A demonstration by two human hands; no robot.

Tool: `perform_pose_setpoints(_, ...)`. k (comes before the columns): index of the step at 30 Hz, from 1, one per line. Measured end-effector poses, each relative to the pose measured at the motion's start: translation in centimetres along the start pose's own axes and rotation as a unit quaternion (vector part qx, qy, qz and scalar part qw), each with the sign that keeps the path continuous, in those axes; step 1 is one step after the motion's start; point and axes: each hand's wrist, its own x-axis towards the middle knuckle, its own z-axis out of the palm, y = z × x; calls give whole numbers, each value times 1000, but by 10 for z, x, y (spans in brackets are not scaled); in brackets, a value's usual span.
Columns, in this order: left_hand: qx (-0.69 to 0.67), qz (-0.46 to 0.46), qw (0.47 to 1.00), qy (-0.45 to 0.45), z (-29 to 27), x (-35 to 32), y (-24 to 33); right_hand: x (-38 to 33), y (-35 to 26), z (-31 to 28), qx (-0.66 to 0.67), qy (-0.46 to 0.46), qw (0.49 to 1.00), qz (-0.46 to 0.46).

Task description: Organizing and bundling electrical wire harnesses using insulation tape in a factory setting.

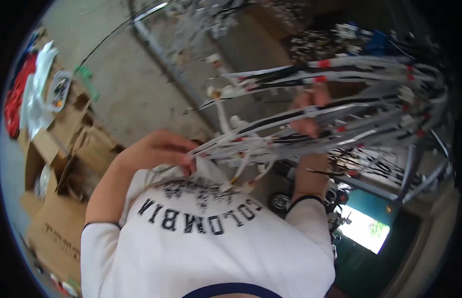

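A long bundle of wire harnesses (370, 110), in grey, white and black sleeving with red tape bands, stretches across from the right. My right hand (310, 111) is among the strands, its fingers closed round part of the bundle; some strands hide the palm. At the left end of the bundle, my left hand (166, 149) pinches the tip of a thin strand between thumb and fingers. White connectors (236, 123) dangle from the loose ends between both hands, in front of my white shirt (206, 253).
Opened cardboard boxes (57, 223) stand at the left, with a clear tray of small parts (60, 92) and plastic bags (39, 84) beyond. More harnesses (322, 47) lie at the back right. A metal frame (419, 174) stands at the right. A motorcycle wheel (279, 201) shows below.
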Motion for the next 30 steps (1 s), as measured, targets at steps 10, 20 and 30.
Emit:
perform_pose_setpoints(10, -217, 128, 958, 134, 8, 54, 24, -1, 3, 11, -22, 58, 998, 3)
perform_pose_setpoints(20, 229, 457, 832, 213, 51, 32, 37, -3, -5, 10, -26, 46, 998, 16)
perform_pose_setpoints(30, 188, 431, 829, 302, 62, 25, 37, 12, -16, -6, 35, -31, 981, 186)
